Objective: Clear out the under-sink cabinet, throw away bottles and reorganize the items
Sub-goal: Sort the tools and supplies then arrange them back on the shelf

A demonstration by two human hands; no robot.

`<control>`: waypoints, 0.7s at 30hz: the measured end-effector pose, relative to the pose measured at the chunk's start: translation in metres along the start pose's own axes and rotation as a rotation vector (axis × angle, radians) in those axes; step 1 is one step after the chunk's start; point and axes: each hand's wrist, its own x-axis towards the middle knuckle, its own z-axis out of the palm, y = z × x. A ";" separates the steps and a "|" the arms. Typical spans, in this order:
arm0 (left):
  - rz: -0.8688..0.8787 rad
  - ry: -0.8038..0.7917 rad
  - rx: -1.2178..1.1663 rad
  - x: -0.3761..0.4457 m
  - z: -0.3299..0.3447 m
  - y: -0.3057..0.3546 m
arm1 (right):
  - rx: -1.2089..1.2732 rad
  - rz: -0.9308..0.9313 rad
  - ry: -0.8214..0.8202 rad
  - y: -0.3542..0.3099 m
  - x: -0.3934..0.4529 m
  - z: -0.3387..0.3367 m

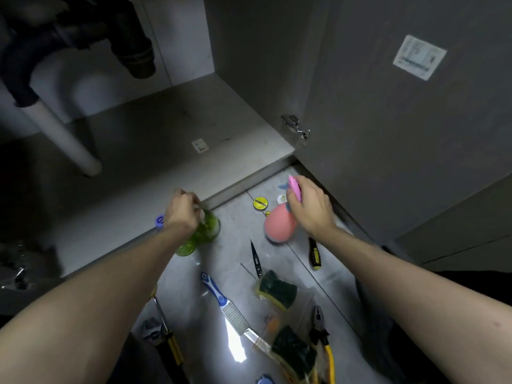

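The left hand (181, 210) grips the top of a green bottle (201, 235), clear-walled and tinted bright green, tilted with its base toward the person, just over the cabinet floor's (155, 151) front edge. The right hand (310, 207) grips the pink trigger head of a pink bottle (278, 225), rounded and opaque, blurred, hanging over the floor tiles (235, 217). Between the hands and slightly beyond lies a yellow tape roll (260, 202). Nearer the person than both hands lie a grater (224, 303) with a blue-white handle, green sponges (277, 291), pliers (322, 336) and a screwdriver (169, 338).
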 end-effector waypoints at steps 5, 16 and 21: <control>0.039 0.016 0.017 0.007 0.003 -0.005 | 0.182 0.053 -0.132 -0.038 0.029 0.059; 0.008 0.015 -0.053 0.019 -0.008 -0.019 | 0.435 0.215 -0.205 -0.074 0.053 0.147; 0.031 -0.013 -0.059 0.017 -0.012 -0.030 | 0.481 0.222 -0.238 -0.075 0.053 0.153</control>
